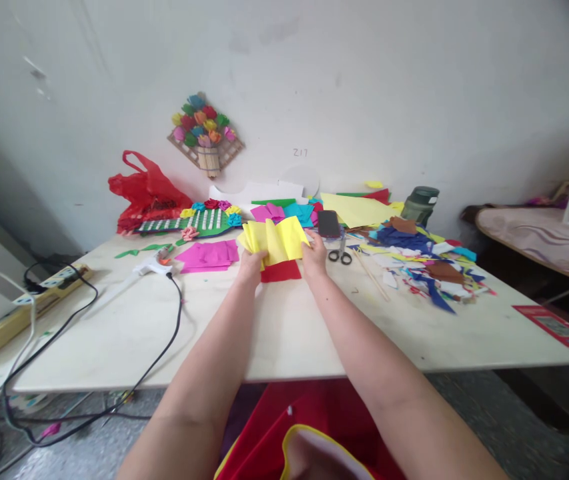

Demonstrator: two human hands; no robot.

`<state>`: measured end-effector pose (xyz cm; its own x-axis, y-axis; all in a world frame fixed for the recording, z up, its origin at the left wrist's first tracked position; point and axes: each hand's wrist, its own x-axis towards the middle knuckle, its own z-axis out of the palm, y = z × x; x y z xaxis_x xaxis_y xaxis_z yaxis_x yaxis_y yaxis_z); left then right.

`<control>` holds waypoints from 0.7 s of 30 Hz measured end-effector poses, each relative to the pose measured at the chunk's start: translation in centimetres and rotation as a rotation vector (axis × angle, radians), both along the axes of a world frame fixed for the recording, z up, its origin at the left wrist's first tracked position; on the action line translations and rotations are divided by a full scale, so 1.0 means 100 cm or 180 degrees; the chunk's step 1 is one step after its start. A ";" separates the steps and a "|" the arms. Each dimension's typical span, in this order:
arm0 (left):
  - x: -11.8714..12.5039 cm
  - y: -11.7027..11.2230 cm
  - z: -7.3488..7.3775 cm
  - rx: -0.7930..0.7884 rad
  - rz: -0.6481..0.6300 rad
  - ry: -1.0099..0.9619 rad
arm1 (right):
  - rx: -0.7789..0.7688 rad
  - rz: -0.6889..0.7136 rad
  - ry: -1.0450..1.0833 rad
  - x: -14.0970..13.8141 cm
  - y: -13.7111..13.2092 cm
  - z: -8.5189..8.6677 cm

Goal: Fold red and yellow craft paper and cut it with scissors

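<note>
Both my hands hold up a fan of several yellow paper sheets (277,240) above the white table (284,333). My left hand (251,265) pinches the sheets' lower left edge, and my right hand (313,257) grips their lower right corner. Fingers of both hands are closed on the paper. A red paper sheet (281,272) lies flat on the table just under the yellow ones. Pink paper sheets (209,255) lie to the left of my left hand.
Black scissors (339,256) and a dark phone (329,223) lie right of my hands, then a heap of coloured paper scraps (427,263). A white glue gun (153,267) with a black cord, a power strip (11,313) and a red plastic bag (147,193) are left.
</note>
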<state>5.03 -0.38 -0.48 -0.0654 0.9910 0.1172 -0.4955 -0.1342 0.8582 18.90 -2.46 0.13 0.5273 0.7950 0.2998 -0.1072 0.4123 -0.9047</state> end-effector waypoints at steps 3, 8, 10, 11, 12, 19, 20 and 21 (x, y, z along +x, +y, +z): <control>0.001 0.000 0.002 -0.0261 0.0122 -0.0083 | 0.0070 0.0037 -0.0096 0.000 -0.001 0.001; 0.001 -0.014 0.013 -0.0103 -0.0454 -0.0262 | 0.0042 0.0054 -0.0279 0.001 0.001 -0.001; 0.002 -0.019 0.015 0.0028 -0.0658 -0.0281 | 0.0038 0.0120 -0.0208 0.000 0.003 -0.003; 0.002 -0.020 0.015 0.0060 -0.0697 -0.0285 | 0.0057 0.0156 -0.0181 0.000 0.004 -0.004; 0.002 -0.020 0.014 0.0062 -0.0701 -0.0286 | 0.0075 0.0204 -0.0167 0.000 0.005 -0.005; 0.002 -0.015 0.010 -0.0076 -0.0572 -0.0416 | 0.0051 0.0556 -0.0130 -0.005 0.003 -0.005; 0.002 -0.016 0.011 -0.0093 -0.0540 -0.0453 | -0.0017 0.0627 -0.0103 -0.006 0.002 -0.004; 0.002 -0.017 0.013 -0.0116 -0.0496 -0.0490 | -0.0095 0.0691 -0.0075 -0.006 0.000 -0.002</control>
<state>5.24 -2.12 0.83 0.0746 0.9939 0.0815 -0.6334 -0.0159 0.7737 18.27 -2.44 -0.09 0.3359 0.8978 0.2848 -0.1693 0.3550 -0.9194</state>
